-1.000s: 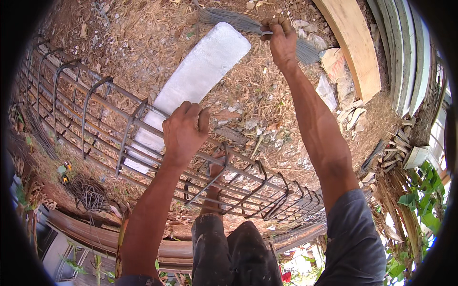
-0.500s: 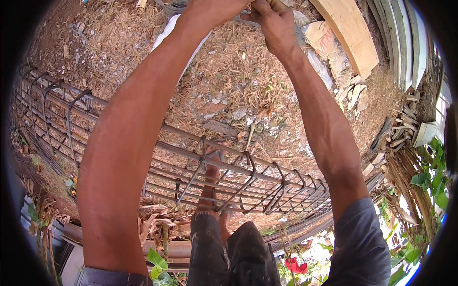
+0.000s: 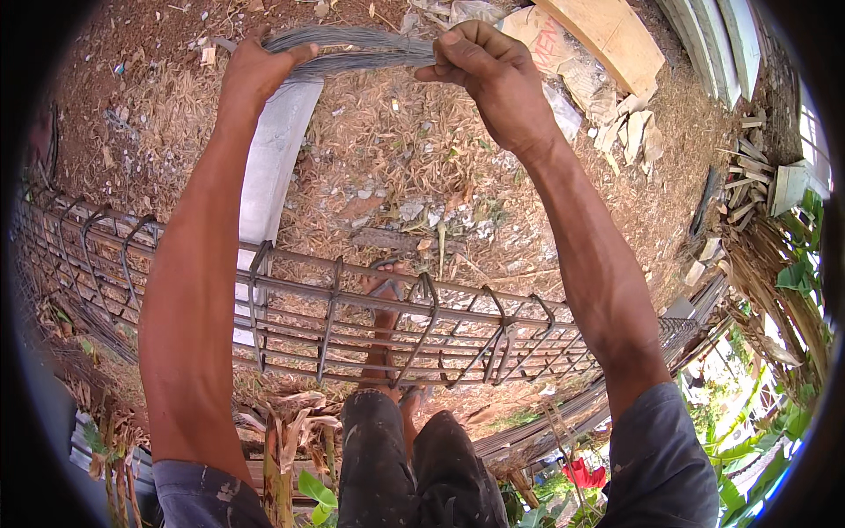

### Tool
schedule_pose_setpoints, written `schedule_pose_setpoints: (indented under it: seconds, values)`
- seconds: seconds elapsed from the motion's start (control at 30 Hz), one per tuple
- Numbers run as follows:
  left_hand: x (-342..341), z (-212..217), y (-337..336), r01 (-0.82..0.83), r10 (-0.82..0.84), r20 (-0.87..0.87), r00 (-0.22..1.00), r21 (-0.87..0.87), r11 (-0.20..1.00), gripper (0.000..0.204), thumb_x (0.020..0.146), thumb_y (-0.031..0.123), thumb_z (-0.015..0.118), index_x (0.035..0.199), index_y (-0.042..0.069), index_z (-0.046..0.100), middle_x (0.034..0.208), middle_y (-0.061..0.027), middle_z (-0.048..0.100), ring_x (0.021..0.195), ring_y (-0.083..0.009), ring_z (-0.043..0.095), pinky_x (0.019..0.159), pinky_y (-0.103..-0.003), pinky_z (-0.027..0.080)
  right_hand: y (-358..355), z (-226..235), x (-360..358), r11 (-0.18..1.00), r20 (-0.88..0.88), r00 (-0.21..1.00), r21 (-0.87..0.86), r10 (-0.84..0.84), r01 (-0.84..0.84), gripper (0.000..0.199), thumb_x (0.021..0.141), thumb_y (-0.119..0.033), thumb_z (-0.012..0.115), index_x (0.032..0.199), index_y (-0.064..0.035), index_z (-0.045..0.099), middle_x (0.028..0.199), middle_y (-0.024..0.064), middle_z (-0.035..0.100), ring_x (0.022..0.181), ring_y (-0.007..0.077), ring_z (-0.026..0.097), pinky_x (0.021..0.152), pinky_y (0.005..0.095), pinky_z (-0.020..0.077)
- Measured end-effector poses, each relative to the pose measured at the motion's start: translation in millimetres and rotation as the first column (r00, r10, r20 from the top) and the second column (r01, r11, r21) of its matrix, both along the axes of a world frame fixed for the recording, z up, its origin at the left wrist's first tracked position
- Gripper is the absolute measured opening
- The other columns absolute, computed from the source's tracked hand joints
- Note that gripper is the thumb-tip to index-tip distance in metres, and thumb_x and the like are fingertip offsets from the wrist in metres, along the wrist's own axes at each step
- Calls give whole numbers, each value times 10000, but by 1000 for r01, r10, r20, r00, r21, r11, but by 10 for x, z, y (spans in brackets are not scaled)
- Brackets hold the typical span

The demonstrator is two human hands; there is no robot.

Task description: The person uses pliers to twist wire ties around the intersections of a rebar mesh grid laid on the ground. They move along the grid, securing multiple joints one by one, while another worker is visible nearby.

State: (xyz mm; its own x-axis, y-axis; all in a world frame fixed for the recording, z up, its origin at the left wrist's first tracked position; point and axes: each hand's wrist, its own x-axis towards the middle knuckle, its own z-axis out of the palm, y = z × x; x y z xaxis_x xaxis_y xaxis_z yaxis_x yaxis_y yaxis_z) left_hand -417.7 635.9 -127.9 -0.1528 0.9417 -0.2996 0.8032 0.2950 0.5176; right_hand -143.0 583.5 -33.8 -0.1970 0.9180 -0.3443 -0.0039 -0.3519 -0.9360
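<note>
A bundle of thin grey wire (image 3: 365,51) stretches between my two hands, far out in front of me and above the ground. My left hand (image 3: 255,74) is closed round its left part, the thumb lying along the strands. At the other end my right hand (image 3: 493,70) grips the wire between thumb and curled fingers. Nearer to me, a long rebar cage (image 3: 333,304) with bent stirrups crosses the view above my foot. A long pale board (image 3: 280,163) runs from below my left hand down to behind the cage.
Far right lie a wide wooden board (image 3: 612,48), several pale planks (image 3: 717,53) and torn cardboard (image 3: 537,40). Wood offcuts (image 3: 748,180) are piled at the right, beside leafy plants (image 3: 797,277). Dry shavings and rubble (image 3: 387,167) cover the soil.
My hands have moved apart, the left one going left, and both have come lower in the view. The wire between them now shows plainly. The pale board and cage appear shifted as the view turned.
</note>
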Motion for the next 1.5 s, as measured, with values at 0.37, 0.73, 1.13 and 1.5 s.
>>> schedule_pose_setpoints:
  seconds: [0.37, 0.73, 1.13, 1.5]
  values:
    - [678, 331, -207, -9, -50, 199, 979, 286, 958, 431, 826, 436, 637, 1182, 192, 634, 1102, -238, 526, 1066, -395, 533, 880, -478, 463, 397, 907, -468, 968, 314, 934, -119, -172, 219, 234, 874, -144, 541, 992, 42, 620, 907, 192, 643, 820, 238, 613, 802, 368, 478]
    - [2181, 1136, -44, -154, 155, -6, 988, 63, 986, 517, 825, 404, 635, 1257, 138, 540, 1128, -270, 522, 997, -441, 556, 892, -488, 444, 603, 2474, -779, 622, 272, 881, 782, -387, 32, 173, 899, -145, 524, 777, -65, 617, 752, 54, 643, 689, 153, 600, 629, 333, 478]
    - [1435, 2593, -1698, 218, 130, 653, 746, -425, 878, 641, 951, 562, 379, 1234, 13, 549, 1101, -167, 616, 1035, -253, 569, 961, -373, 424, -1830, 2969, 777, 858, 795, 543, 456, -272, -238, 118, 753, -71, 700, 788, -78, 587, 773, 51, 590, 842, 225, 549, 832, 385, 384]
    - [2151, 4092, -3528, 38, 335, 848, 411, -383, 923, 299, 991, 240, 441, 847, 20, 584, 629, -27, 533, 542, -115, 464, 550, -283, 381, -4636, 4070, 296, 936, 752, 657, 193, 51, -294, 185, 686, -117, 728, 839, -93, 627, 684, 41, 543, 681, 229, 552, 719, 371, 426]
